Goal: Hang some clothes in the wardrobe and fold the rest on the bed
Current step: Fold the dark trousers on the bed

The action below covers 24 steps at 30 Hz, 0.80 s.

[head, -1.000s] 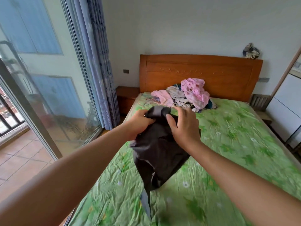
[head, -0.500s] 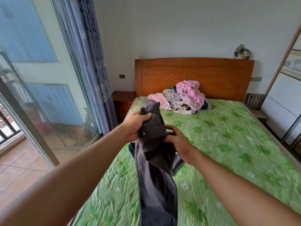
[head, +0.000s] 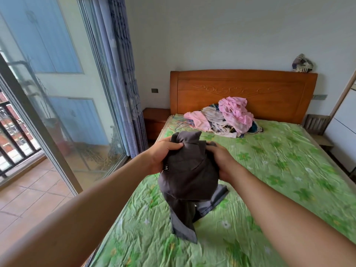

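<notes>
the dark grey garment (head: 189,176) is bunched up between both hands above the left side of the bed (head: 289,170), its loose ends hanging down toward the green sheet. the left hand (head: 163,157) grips its upper left edge, thumb on top, and the right hand (head: 219,160) curls round its right side. a pile of pink and pale clothes (head: 227,118) lies at the head of the bed, just before the wooden headboard (head: 269,93).
</notes>
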Tool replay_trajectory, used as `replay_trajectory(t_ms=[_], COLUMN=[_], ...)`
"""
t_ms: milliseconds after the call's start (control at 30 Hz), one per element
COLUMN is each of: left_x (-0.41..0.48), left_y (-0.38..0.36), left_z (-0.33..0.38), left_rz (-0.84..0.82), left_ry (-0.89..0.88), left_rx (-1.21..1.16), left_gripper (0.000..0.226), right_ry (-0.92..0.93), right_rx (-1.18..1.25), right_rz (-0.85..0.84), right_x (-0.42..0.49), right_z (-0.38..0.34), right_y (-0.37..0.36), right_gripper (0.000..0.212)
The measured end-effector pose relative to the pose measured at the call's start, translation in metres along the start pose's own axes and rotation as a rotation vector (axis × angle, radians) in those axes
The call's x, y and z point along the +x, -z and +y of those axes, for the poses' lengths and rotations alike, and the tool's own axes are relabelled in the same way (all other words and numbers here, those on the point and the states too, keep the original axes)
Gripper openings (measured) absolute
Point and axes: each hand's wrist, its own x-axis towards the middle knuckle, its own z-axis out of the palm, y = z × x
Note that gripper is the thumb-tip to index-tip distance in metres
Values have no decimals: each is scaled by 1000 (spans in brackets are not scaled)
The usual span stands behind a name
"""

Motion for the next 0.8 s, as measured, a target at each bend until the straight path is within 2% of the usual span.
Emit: replay_trajectory(t_ms=[67, 133, 200, 300, 333, 400, 467, 567, 667, 800], left_x=[0, 0, 0, 4, 6, 12, 17, 20, 24, 17], left_y=[6, 15, 21, 25, 25, 21, 15, 5, -3, -13], left_z=[-3, -4, -3, 0, 2, 9, 17, 27, 29, 26], left_rz=[57, 148, 168, 253, 310, 347, 273, 101, -36, -157], left_ry=[33, 56, 65, -42, -94, -178, -232, -267, -261, -251], left_rx=[136, 409, 661, 922, 930, 802, 713, 756, 814, 689], left_gripper=[33, 27, 22, 26, 31, 42, 47, 61, 55, 42], right_ry=[53, 103, 169, 242, 256, 278, 277, 265, 288, 304], right_rx=[6, -41, -143, -248, -272, -287, -283, -329, -382, -473], right_rz=[-9, -35, -68, -102, -110, -130, -167, -253, -274, -252], right_x=[3, 5, 4, 2, 1, -1, -5, -10, -11, -11], right_z=[-16, -30, -44, -59, -64, -72, -80, -86, -88, -93], right_y=[-7, -12, -15, -18, -19, -21, -26, -33, -35, -26], right_gripper=[20, 28, 31, 30, 31, 34, 38, 50, 53, 44])
